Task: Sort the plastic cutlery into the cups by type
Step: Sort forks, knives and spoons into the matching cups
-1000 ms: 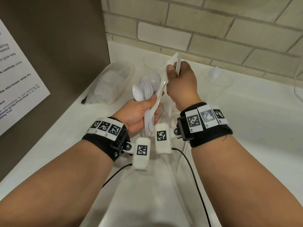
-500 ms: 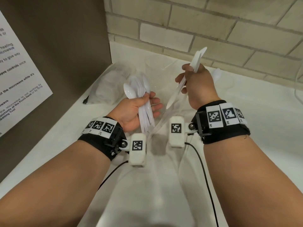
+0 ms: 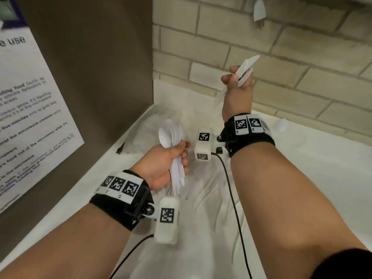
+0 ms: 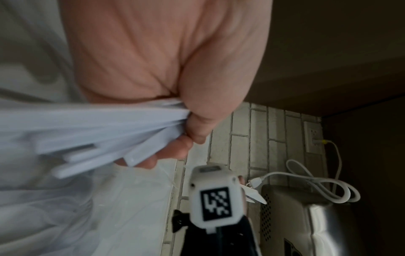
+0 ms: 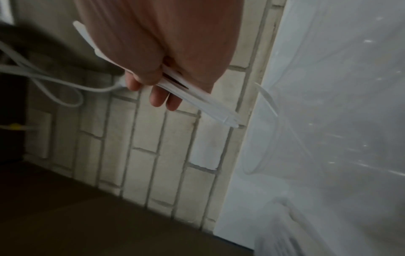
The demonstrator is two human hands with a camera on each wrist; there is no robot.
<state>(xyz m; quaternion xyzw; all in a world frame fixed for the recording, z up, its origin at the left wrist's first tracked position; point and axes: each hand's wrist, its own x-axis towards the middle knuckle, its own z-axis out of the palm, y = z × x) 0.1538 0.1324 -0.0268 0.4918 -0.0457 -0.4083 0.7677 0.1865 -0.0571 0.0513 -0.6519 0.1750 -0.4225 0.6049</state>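
The right hand (image 3: pixel 237 91), closed around a few white cutlery pieces (image 3: pixel 246 67), has lifted away toward the brick wall (image 3: pixel 281 57), while the left hand (image 3: pixel 164 164) keeps gripping the spoons (image 3: pixel 171 135) above the counter (image 3: pixel 302 178), so the types seem now separated, ready for cups.

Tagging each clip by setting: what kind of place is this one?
Probably a shared kitchenette or break area: a posted microwave-use notice on the left wall, a white counter against painted brick, and a steel appliance beside a wall outlet.
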